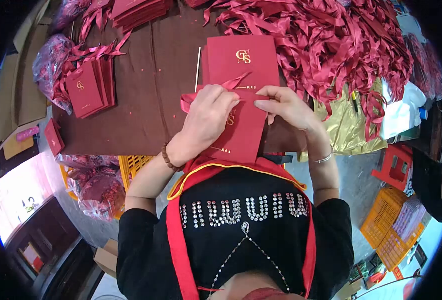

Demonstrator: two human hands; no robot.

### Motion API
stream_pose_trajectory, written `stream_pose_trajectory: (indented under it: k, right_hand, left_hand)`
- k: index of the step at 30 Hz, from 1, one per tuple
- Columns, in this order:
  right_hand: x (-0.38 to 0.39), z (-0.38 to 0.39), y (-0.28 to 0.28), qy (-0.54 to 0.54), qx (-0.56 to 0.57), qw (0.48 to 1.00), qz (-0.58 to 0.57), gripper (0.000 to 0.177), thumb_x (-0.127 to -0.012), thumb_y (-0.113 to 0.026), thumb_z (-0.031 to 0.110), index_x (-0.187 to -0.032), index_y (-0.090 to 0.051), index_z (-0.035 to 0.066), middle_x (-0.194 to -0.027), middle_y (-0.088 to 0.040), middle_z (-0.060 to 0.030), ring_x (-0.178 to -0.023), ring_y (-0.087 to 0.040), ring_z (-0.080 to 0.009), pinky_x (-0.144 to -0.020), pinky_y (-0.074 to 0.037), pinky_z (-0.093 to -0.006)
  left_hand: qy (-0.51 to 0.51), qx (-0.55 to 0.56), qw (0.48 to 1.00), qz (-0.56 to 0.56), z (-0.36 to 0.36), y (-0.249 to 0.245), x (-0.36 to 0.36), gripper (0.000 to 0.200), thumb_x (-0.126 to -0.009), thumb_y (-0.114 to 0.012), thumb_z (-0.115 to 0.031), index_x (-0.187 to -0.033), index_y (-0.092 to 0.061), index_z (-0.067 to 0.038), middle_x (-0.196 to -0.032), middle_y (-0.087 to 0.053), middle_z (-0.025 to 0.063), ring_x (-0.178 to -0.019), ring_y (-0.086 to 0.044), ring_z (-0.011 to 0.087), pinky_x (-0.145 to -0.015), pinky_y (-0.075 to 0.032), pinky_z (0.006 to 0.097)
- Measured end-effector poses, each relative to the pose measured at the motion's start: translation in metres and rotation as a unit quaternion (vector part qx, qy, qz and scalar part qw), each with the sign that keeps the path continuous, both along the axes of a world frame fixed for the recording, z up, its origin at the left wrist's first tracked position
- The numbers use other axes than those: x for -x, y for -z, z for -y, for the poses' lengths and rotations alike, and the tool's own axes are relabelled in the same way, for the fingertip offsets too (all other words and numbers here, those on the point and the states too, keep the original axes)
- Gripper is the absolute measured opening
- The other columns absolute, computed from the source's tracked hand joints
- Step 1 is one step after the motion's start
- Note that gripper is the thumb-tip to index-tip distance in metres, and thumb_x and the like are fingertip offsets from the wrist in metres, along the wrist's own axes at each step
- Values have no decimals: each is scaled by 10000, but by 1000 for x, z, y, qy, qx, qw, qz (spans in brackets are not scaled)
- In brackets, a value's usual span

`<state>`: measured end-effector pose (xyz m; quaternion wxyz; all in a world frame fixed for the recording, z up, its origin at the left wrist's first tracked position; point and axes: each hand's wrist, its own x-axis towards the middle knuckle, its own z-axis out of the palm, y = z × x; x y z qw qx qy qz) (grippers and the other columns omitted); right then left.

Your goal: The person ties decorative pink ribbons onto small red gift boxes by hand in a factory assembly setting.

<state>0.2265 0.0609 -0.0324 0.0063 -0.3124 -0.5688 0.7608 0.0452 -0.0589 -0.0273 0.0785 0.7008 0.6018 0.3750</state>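
A red paper gift bag [246,127] with gold lettering lies flat in front of me, its lower end at the table's near edge. My left hand [208,112] is closed over the bag's upper left part, pinching a red ribbon [233,82] near the top edge. The ribbon sticks out above and to the left of the fingers; its pinched part is hidden. With thumb and forefinger, my right hand [286,106] grips the bag's upper right corner. Just beyond both hands lies a stack of similar red bags [256,55], gold logo facing up.
A large heap of red ribbons [326,45] covers the table's far right. More bags with ribbons [88,90] stand at the left, beside a plastic-wrapped bundle [51,65]. A thin white stick [198,70] lies left of the stack. Yellow crates [388,220] are on the floor.
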Motion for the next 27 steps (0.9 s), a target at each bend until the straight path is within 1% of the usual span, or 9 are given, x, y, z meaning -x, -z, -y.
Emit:
stream_pose_trajectory:
  k: [1,4,7,10,11,13,20,26,27]
  right_hand:
    - [-1,0,-1,0,-5,1000,0,230,-865,-604,169,-1023,-565,6,-717,-561,17,-559,-530,-48,-534,-417,-172]
    - [-2,0,-5,-2,-3,1000,8,234,-866,-604,175,-1023,-566,6,-685,-553,26,-542,-529,-46,-519,-412,-169]
    - [-2,3,-5,9,1,1000,15,238,-868,-602,180,-1026,-566,6,-671,-548,29,-526,-524,-45,-509,-409,-168]
    - [-2,3,-6,-5,-6,1000,7,243,-871,-599,183,-1033,-566,5,-684,-555,25,-536,-527,-42,-515,-413,-167]
    - [-3,3,-5,-5,-6,1000,7,243,-871,-599,183,-1033,-566,5,-684,-555,25,-536,-527,-42,-515,-413,-167]
    - [-3,4,-1,-4,-10,1000,6,243,-875,-592,184,-1038,-566,5,-692,-558,27,-545,-531,-41,-521,-418,-169]
    - [-3,6,0,-11,-25,1000,0,229,-880,-586,181,-1028,-570,6,-715,-547,30,-578,-515,-33,-527,-421,-172]
    - [-5,13,-5,-9,-50,999,15,219,-882,-586,184,-1019,-569,14,-732,-537,27,-586,-501,-33,-529,-421,-173]
    - [-5,13,-4,-6,-47,999,12,216,-882,-585,182,-1018,-569,15,-728,-534,27,-582,-499,-35,-529,-420,-173]
  left_hand:
    - [2,2,1000,-22,-1,2,-1,101,-762,-631,-49,-835,-571,-15,-773,-523,95,-749,-530,262,-661,-438,350]
    - [-2,8,999,-35,-2,3,-4,87,-766,-618,-64,-824,-566,-27,-767,-512,91,-733,-521,255,-652,-426,351]
    - [5,-9,998,-55,-2,4,-7,81,-769,-597,-72,-836,-567,-36,-775,-511,87,-733,-519,248,-644,-415,346]
    - [3,6,998,-62,-1,7,-10,79,-773,-580,-77,-841,-565,-41,-784,-510,86,-739,-519,247,-644,-406,345]
    - [3,6,998,-62,-1,6,-11,79,-773,-580,-77,-841,-565,-41,-784,-510,86,-739,-519,247,-644,-406,345]
    - [-6,9,999,-45,-1,4,-12,98,-749,-630,-24,-834,-581,-27,-773,-519,96,-745,-529,271,-662,-425,358]
    - [-3,21,998,-57,0,-1,-13,89,-747,-628,-23,-815,-572,-37,-760,-502,94,-719,-516,272,-643,-415,357]
    - [-2,44,990,-135,5,-2,-16,59,-751,-608,-62,-781,-561,-42,-745,-492,81,-707,-503,253,-639,-399,350]
    - [-4,25,990,-137,5,0,-17,91,-697,-586,-46,-777,-543,-47,-747,-477,88,-700,-491,250,-620,-384,352]
